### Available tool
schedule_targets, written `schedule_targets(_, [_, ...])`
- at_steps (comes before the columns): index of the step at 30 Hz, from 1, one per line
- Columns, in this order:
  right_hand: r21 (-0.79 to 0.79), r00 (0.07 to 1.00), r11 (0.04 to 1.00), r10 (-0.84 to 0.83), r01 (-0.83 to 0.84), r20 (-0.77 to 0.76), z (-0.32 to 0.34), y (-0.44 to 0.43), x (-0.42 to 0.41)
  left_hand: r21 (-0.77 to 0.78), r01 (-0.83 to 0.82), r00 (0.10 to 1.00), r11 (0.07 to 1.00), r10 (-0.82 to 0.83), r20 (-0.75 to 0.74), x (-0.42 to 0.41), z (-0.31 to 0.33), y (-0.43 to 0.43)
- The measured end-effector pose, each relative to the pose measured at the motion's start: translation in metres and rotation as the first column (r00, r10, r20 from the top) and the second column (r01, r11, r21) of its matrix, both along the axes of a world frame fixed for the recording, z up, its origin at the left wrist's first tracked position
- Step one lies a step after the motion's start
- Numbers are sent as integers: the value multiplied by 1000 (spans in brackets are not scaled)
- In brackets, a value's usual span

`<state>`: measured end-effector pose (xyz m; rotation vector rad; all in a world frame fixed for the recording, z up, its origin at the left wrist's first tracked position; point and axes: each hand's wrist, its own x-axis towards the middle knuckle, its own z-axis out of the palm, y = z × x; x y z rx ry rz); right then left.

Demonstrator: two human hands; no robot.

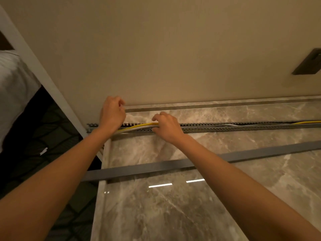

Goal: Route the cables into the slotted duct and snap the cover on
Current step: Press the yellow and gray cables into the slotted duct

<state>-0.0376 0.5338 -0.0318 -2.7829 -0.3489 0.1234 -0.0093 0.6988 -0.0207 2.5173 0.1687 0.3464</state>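
A long grey slotted duct point(225, 126) lies on the marble floor, parallel to the wall. A yellow cable point(139, 125) and a grey-white cable point(137, 128) run along inside it; the yellow one shows again at the far right. My right hand point(166, 126) presses on the cables over the duct, fingers curled down. My left hand point(112, 113) hovers over the duct's left end with fingers curled; what it holds is hidden. The grey cover strip point(173, 165) lies loose on the floor nearer to me, passing under my forearms.
A beige wall point(173, 49) rises just behind the duct, with a dark fitting point(308, 62) at the right. A white door frame point(43, 80) and a dark patterned carpet point(43, 136) lie to the left. White bedding point(12, 84) shows at the far left.
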Motion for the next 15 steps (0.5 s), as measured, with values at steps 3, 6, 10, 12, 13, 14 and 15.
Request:
schedule_targets(3, [79, 998, 996, 50, -48, -30, -1, 29, 1, -52, -209, 977, 976, 206, -58, -6, -7, 39])
schedule_targets(6, [113, 994, 988, 109, -106, -23, 1, 59, -1, -169, -331, 924, 928, 282, -259, -11, -23, 77])
schedule_targets(10, [166, 986, 974, 162, -153, -40, -1, 92, 0, -447, -280, 831, 849, -20, -557, -23, -37, 103])
schedule_targets(12, [170, 983, 972, 174, -161, -61, -3, 104, 3, -513, -149, 714, 845, -267, -647, -31, -38, 113])
schedule_targets(13, [172, 982, 972, 173, -158, -74, -4, 107, 5, -522, -70, 674, 850, -345, -653, -33, -39, 118])
schedule_targets(14, [175, 981, 972, 172, -155, -87, -5, 110, 6, -514, 3, 641, 858, -396, -657, -34, -41, 121])
schedule_targets(15, [179, 980, 972, 170, -150, -100, -6, 112, 8, -492, 57, 629, 868, -414, -657, -33, -44, 124])
